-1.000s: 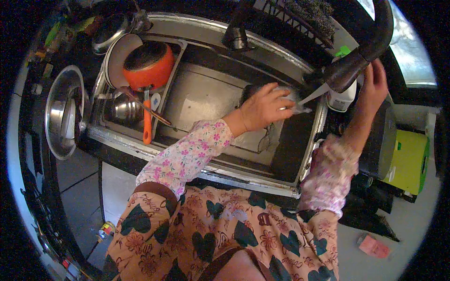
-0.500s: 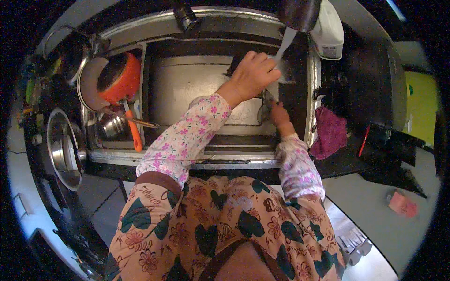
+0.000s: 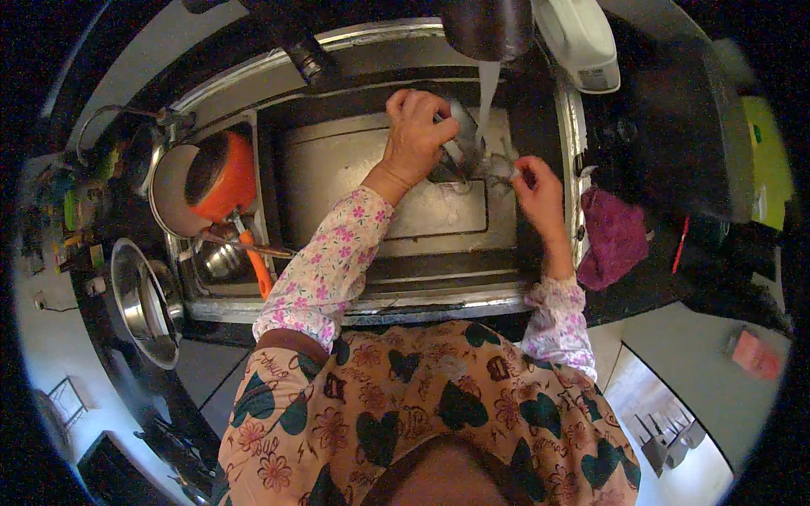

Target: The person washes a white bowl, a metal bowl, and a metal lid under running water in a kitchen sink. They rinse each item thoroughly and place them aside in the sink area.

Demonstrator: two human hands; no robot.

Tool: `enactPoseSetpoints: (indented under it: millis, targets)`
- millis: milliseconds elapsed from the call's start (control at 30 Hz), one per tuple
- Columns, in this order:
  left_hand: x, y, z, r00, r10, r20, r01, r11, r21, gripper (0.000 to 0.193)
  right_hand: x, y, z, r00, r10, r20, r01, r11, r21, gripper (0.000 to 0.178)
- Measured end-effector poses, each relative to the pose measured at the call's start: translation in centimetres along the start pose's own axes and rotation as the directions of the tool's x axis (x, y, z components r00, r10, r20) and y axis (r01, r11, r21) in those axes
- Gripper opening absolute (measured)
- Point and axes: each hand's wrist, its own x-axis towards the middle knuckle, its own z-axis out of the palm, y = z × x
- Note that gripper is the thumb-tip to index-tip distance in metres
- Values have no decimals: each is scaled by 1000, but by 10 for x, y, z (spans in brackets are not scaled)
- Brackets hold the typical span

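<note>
My left hand [image 3: 418, 131] is over the sink, its fingers closed on the edge of a shiny, rounded metal vessel [image 3: 460, 135]. The vessel is tilted, and its exact kind is partly hidden behind the hand. A stream of water [image 3: 488, 93] falls from the dark tap [image 3: 488, 29] just to the right of it. Right of the stream, my right hand [image 3: 537, 192] has its fingers curled into a pinch. Splashing water blurs what lies at those fingertips. Beneath both hands is the steel sink basin [image 3: 337, 177].
An orange pan [image 3: 228, 181] rests in a larger pale pot [image 3: 173, 190] at the left. Further left stands a steel bowl [image 3: 139, 308]. A purple cloth [image 3: 609, 240] lies on the right counter, and a white bottle [image 3: 582, 51] stands behind the sink.
My left hand has moved slightly left, and the metal vessel now shows beside the water. My right hand has moved to the right and a little up, away from the left hand.
</note>
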Motion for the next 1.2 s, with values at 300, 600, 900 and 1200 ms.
enactPoseSetpoints:
  millis: [300, 600, 900, 1200]
  targets:
    - [-24, 37, 50, 299, -797, 524, 656, -227, -720, 41, 13, -77, 46, 909, -345, -232, 357, 934, 13, 21]
    - [-33, 56, 20, 299, -712, 635, 692, -297, -658, 71, 51, -68, 86, 903, -256, -344, 119, 920, -372, 28]
    - [-35, 26, 3, 262, -812, 521, 802, -117, -586, 27, 12, -100, 90, 933, -328, -150, 279, 919, -277, 42]
    - [-47, 27, 1, 255, -853, 456, 701, -162, -694, 32, 96, -20, 62, 945, 175, 275, -276, 879, 390, 35]
